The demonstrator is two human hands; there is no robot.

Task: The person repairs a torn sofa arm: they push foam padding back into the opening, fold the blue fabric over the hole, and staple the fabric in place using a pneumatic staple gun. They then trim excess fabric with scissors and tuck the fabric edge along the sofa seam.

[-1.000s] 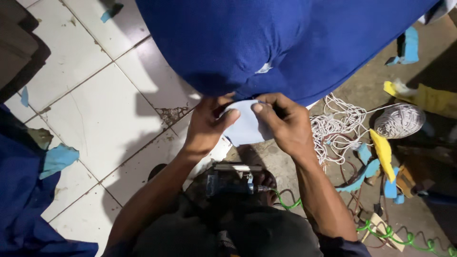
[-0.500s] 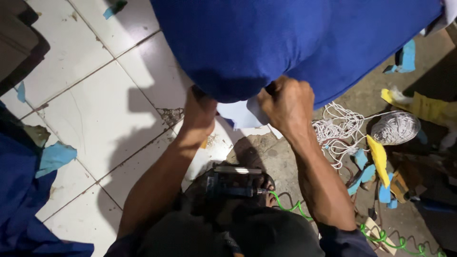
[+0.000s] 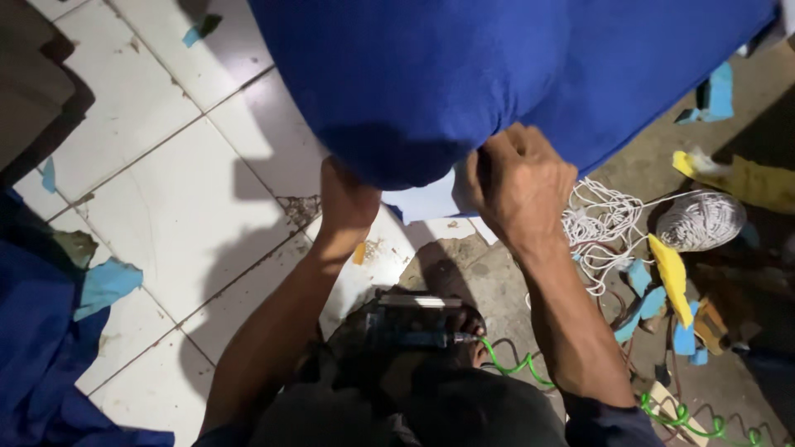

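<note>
Right hand (image 3: 520,184) clenched on the blue cushion (image 3: 497,74) at centre frame; left hand (image 3: 348,199) tucked beneath, grip hidden; pull evenly.

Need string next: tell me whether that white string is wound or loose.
Both: the ball is wound, but the string beside it lies in a loose tangle on the floor.

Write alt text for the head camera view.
Seen from above, a person's right hand grips the edge of a big blue fabric-covered cushion, while the left hand reaches beneath it. A tool with a green coiled hose lies below; white cord sits at right.
</note>
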